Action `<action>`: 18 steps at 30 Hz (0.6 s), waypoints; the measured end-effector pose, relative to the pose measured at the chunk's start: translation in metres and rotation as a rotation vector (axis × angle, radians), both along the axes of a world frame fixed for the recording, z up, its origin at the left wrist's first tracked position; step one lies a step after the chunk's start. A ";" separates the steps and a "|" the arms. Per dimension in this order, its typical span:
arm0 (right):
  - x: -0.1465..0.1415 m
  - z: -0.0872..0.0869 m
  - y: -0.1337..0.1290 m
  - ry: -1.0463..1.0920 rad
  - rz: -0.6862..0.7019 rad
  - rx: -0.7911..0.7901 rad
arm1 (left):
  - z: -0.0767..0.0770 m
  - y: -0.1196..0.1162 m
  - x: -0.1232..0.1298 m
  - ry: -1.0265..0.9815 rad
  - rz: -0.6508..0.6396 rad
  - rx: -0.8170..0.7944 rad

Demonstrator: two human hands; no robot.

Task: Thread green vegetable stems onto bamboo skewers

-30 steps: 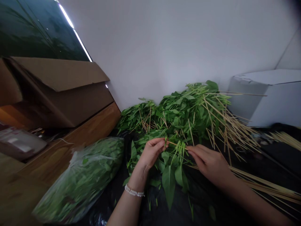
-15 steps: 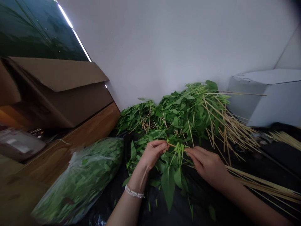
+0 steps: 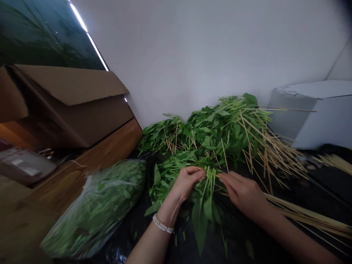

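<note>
My right hand [image 3: 242,190] pinches a thin bamboo skewer that runs sideways through a row of leafy green stems [image 3: 210,176]. Their cut ends point up, and long leaves [image 3: 200,220] hang below over black plastic. From the left, my left hand [image 3: 189,181], with a beaded bracelet at the wrist, is closed at the end of this row, thumb and forefinger pressed together on a leafy stem. The fingers hide the skewer's left end. Just behind the hands lies a pile of loose leafy greens [image 3: 170,168].
Bunches of skewered greens [image 3: 214,124] lie along the wall, bare skewer ends [image 3: 277,154] sticking out rightward. Loose skewers [image 3: 310,216] lie at right. A clear bag of leaves [image 3: 101,209] and a cardboard box [image 3: 79,113] are at left; a white box [image 3: 316,113] stands back right.
My left hand has slid right along the skewer, up against the row of stems. My right hand has stayed nearly in place, still holding the skewer.
</note>
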State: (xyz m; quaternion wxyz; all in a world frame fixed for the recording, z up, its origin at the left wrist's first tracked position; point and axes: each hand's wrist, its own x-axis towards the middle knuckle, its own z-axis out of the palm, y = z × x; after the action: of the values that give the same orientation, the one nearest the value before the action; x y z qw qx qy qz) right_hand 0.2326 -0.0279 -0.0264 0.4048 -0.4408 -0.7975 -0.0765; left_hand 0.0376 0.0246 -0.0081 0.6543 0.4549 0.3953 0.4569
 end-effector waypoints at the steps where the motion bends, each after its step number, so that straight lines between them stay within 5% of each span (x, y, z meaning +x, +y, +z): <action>1: 0.001 0.001 0.000 -0.005 -0.006 0.005 | 0.001 0.000 0.000 0.004 0.000 0.018; 5: 0.012 0.007 0.004 0.015 -0.063 0.050 | 0.016 0.006 -0.018 -0.037 0.042 0.108; 10: 0.029 0.016 0.012 0.128 -0.193 0.091 | 0.029 0.020 -0.052 0.008 0.286 0.226; 18: 0.038 0.025 0.015 0.234 -0.290 0.112 | 0.011 0.025 -0.048 0.844 0.288 0.734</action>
State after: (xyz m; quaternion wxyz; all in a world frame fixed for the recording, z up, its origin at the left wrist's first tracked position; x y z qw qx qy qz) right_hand 0.2705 -0.0125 -0.0017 0.5034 -0.5337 -0.6676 -0.1265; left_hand -0.0101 0.0498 0.0029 0.1705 0.7365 0.4958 0.4275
